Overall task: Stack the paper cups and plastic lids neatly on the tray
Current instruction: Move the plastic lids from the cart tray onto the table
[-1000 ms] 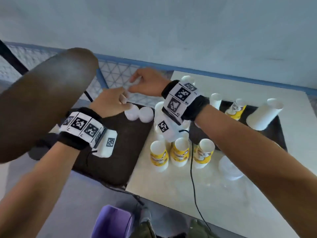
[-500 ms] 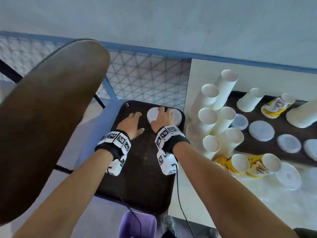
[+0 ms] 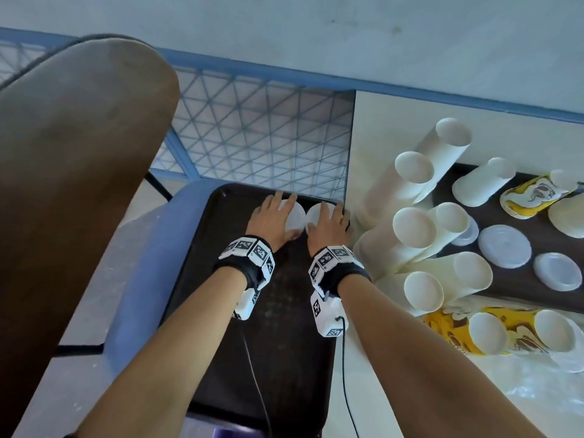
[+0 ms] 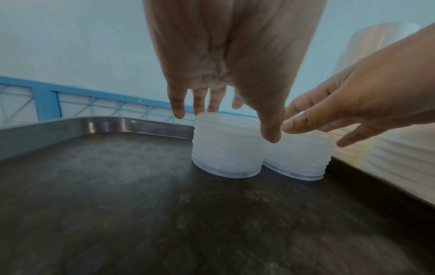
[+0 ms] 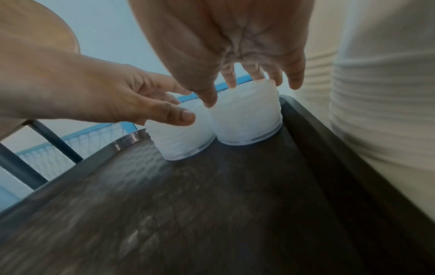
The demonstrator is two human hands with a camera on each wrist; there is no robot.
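ribbed translucent lid stacks [image 4: 227, 148] on dark tray [image 4: 117, 195], hands [image 3: 273, 218] flat atop.

Open room across the near part of the dark tray [image 3: 252, 358]. Blocked at the far right corner by two lid stacks [image 4: 227, 148], side by side. Crowded just right by leaning paper cups [image 3: 414, 229].

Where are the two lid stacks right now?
Both lid stacks stand side by side at the dark tray's far right corner, one under each hand.

Two lid stacks [image 4: 227, 148] (upright) on tray [image 4: 117, 204]
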